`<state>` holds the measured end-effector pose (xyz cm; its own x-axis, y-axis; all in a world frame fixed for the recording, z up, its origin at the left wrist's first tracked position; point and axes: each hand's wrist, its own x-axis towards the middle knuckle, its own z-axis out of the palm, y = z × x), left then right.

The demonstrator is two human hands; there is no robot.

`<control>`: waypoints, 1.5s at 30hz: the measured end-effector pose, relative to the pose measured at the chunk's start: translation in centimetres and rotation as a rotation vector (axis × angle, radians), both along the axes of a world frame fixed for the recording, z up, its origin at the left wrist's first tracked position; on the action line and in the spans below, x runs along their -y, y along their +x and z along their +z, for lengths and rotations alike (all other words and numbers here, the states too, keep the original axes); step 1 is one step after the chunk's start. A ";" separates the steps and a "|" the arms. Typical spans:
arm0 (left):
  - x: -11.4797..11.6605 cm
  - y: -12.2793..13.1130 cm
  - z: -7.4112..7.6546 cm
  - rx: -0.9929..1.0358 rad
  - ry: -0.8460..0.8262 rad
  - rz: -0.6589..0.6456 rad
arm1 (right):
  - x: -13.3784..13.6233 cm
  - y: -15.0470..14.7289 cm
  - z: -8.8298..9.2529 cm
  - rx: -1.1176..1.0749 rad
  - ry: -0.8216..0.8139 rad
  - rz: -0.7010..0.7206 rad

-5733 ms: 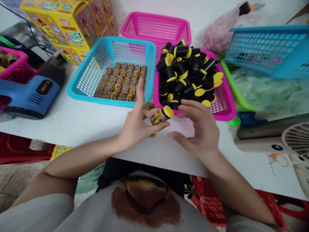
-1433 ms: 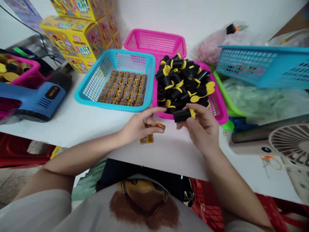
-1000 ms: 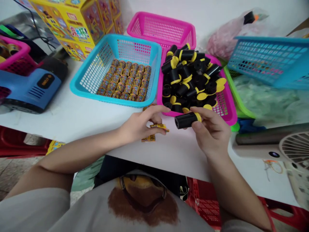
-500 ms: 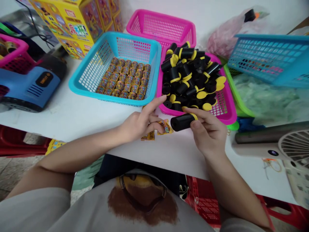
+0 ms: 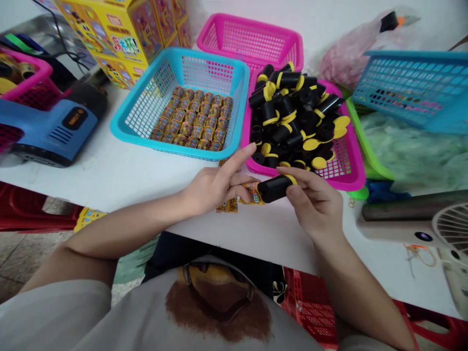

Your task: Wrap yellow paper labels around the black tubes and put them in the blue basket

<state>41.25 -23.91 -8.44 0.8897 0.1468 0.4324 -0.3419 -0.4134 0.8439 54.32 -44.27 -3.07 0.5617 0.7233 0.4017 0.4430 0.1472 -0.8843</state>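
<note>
While the right hand (image 5: 314, 207) holds a black tube (image 5: 274, 189) up above the white desk (image 5: 109, 187), its fingers and thumb are closed around the tube and grip it. The tube has a yellow band at one end. It sits just in front of the pink basket (image 5: 351, 184), close to the basket's near edge.

The left hand (image 5: 215, 187) is also in front of the pink basket, just left of the tube. Its first finger (image 5: 241, 161) sticks out toward the basket. The other fingers lie on a small printed wrapper (image 5: 254, 194) that touches the tube, but I cannot tell if they grip it. A second wrapper (image 5: 228, 206) lies on the desk just past those fingers.

The pink basket holds a big pile of black tubes (image 5: 292, 112) with yellow bands and round yellow tabs (image 5: 318, 162). To its left, a blue basket (image 5: 146, 141) holds neat rows of little gold jars (image 5: 190, 117). Behind it stands another pink basket (image 5: 256, 27). To its right are a green tray (image 5: 369, 156) and a tilted blue basket (image 5: 413, 83). Far to its left are yellow boxes (image 5: 109, 34) and a blue machine (image 5: 47, 129).
</note>
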 end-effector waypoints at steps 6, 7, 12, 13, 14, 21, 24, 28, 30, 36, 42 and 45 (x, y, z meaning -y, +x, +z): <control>0.3 -0.3 0.4 0.074 -0.038 0.019 | -0.1 0.3 -0.4 0.013 0.042 0.029; 0.4 -0.3 0.5 0.070 -0.053 0.015 | -0.1 0.3 -0.6 0.022 0.035 0.033; 0.9 -0.2 1.6 -0.018 -0.165 0.052 | -0.2 0.6 -0.8 0.028 -0.003 0.114; 1.0 -0.2 1.8 -0.019 -0.185 0.046 | -0.2 0.7 -0.7 0.034 0.003 0.117; 1.1 -0.2 2.0 -0.010 -0.204 0.041 | -0.2 0.7 -0.6 0.045 0.010 0.109; 1.8 -0.3 1.5 0.099 -0.178 0.010 | -0.3 -0.2 -1.0 -0.020 -0.019 0.089; 1.8 -0.4 1.1 0.101 -0.095 -0.011 | -0.6 -0.8 -1.7 -0.047 -0.057 0.067; 1.7 -0.3 1.0 0.002 -0.021 -0.014 | -1.0 -1.3 -2.0 0.029 -0.054 0.004; 1.6 -0.1 0.9 0.035 0.073 -0.032 | -1.0 -1.5 -2.0 0.034 -0.077 -0.041; 2.1 0.0 1.0 0.093 0.020 0.037 | -0.7 -0.9 -2.3 0.276 -0.012 -0.128; 2.7 0.4 2.5 -0.071 -0.424 -0.052 | -1.4 -0.9 -2.2 0.887 0.077 -0.039; 3.3 0.8 2.1 -0.071 -0.520 -0.155 | -1.7 -1.6 -2.3 0.929 0.083 -0.085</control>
